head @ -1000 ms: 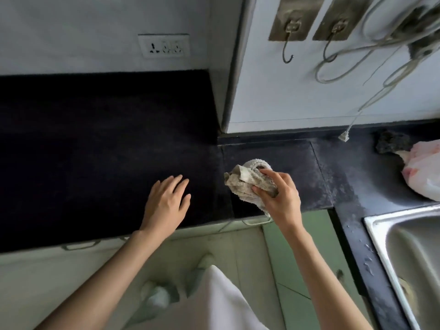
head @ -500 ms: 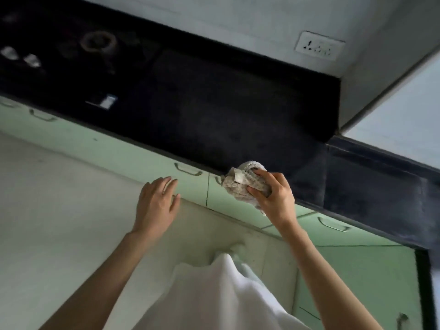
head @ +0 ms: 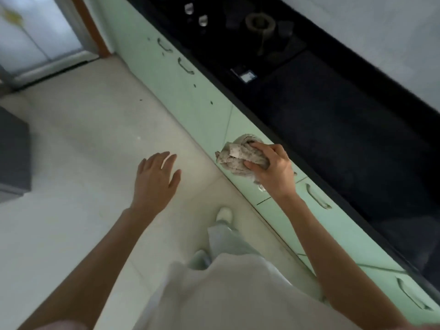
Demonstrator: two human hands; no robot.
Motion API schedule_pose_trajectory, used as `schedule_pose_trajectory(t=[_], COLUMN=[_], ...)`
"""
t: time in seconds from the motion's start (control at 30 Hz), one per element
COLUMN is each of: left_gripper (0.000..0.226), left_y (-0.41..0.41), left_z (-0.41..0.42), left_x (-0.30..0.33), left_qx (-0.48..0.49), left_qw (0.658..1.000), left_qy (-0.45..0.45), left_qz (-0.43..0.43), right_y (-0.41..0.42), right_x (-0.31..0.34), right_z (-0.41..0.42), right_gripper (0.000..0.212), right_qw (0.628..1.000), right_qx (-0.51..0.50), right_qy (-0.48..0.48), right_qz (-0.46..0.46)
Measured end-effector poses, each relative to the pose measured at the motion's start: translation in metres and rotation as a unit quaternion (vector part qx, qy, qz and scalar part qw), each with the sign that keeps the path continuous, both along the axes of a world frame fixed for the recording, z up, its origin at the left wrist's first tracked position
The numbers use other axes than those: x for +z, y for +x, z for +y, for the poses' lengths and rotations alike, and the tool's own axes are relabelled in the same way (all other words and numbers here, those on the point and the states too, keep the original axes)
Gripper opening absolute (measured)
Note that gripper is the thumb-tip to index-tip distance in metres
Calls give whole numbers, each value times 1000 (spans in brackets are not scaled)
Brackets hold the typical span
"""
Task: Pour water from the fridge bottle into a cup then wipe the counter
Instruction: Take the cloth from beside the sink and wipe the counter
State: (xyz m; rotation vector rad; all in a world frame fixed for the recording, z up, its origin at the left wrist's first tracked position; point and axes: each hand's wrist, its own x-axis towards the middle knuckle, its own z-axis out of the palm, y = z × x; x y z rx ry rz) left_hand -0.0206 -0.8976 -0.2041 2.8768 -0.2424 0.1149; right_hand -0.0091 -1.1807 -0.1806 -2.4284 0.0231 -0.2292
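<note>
A: Where do we find the cloth?

B: We see the cloth [head: 240,154] bunched in the right hand [head: 271,171], fingers and thumb curled round it. It hangs in front of the green cabinet fronts [head: 197,101], below the edge of the counter [head: 345,139], not touching the counter top.

A: And the left hand?

B: The left hand [head: 156,177] holds nothing. Its fingers are straight and slightly spread, palm down, over the pale floor [head: 78,144], well apart from the cloth.

A: What surrounds us?

B: The dark counter runs diagonally along the right. At its far end we see a stove burner [head: 260,23] and two small shiny objects [head: 196,14], too blurred to identify. Curved handles [head: 317,196] line the cabinet fronts. A dark grey box [head: 14,158] stands on the floor at the left. Below us we see white clothing [head: 226,294] and a pale shoe [head: 223,215], close to the cabinet base.
</note>
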Motion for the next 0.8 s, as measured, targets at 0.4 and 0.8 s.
schedule_pose_trajectory(t=[0.4,0.8], left_gripper=[52,54], left_y=[107,250], left_z=[84,135], left_x=[-2,-4], left_qx=[125,166], left_qw=[992,985], left_qy=[10,2], left_qz=[23,45], right_y=[176,344], right_x=[-19,-21], right_z=[107,175], right_gripper=[44,45], right_qw=[992,984], right_qx=[124,176], right_qy=[5,15], right_qz=[-12,18])
